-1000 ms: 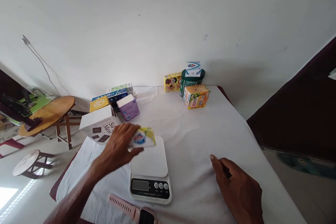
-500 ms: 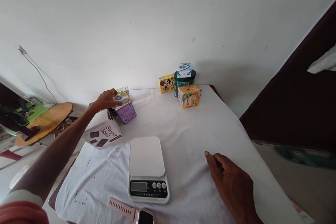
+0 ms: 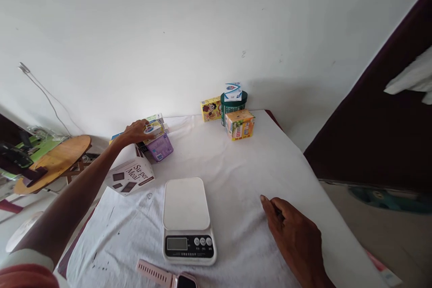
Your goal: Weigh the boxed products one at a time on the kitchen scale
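Note:
My left hand (image 3: 135,131) reaches to the far left of the table and is closed on a small yellow and white box (image 3: 154,131), its thumb at the near side. Just below it leans a purple box (image 3: 160,147). Nearer to me lies a white "Su-per Meal" box (image 3: 131,174), under my left forearm. On the right side of the cloth rests my right hand (image 3: 294,233), curled into a loose fist with nothing visible in it. A white kitchen scale (image 3: 186,204) stands between the hands, its platform bare and its display blank.
At the back stand a yellow box (image 3: 210,110), a green tub (image 3: 233,107) with a small white and blue box (image 3: 233,92) on top, and an orange carton (image 3: 240,126). A pink-strapped watch (image 3: 155,273) lies at the front edge. The wall (image 3: 189,45) rises behind.
The view has shifted slightly, moving most things a little to the left. My left hand stays at the small yellow and white box, and my right fist stays on the cloth.

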Motion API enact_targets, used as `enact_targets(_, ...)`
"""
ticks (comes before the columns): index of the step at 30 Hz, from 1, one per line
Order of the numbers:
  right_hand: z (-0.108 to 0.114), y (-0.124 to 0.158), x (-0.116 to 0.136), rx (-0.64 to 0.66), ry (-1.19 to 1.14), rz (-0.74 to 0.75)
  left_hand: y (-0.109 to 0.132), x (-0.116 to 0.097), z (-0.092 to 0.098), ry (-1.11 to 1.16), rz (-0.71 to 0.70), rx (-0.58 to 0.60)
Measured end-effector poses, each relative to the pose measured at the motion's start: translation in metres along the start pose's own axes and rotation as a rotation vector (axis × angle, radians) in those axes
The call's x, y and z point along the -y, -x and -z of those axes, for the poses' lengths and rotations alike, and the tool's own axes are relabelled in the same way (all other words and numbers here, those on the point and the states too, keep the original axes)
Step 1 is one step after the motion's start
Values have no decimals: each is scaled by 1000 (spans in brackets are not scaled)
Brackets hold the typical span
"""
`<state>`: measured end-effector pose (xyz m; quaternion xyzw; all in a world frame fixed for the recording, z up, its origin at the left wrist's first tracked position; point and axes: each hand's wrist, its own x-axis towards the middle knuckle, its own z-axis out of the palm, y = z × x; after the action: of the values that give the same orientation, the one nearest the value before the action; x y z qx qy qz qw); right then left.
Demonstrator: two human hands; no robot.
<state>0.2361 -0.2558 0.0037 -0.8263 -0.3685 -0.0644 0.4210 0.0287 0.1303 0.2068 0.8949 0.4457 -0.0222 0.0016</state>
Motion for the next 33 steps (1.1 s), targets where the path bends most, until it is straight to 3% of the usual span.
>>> enact_targets(4,0,1,1,-17,4,23,8,-40,13,-32,-137,-149)
enact_targets(7,0,2,2,-20,6,28,7,-92,17,-4,-320,-223)
enact_targets(11,0,3,2,-47,8,47,-13,-171,14,83,-497,-214)
enact_targets(15,-1,3,1,-64,8,61,-53,-236,10,206,-418,-199)
enact_targets(20,-4,4,-3,-82,26,82,-98,-295,11,333,-264,-256)
enact_targets(23,-6,5,-5,-98,44,93,-113,-318,7,435,-166,-256)
enact_targets(26,-7,5,-5,-100,55,96,-122,-326,0,472,-107,-230)
enact_targets(33,-5,6,-4,-73,46,92,-129,-307,-2,500,-92,-309)
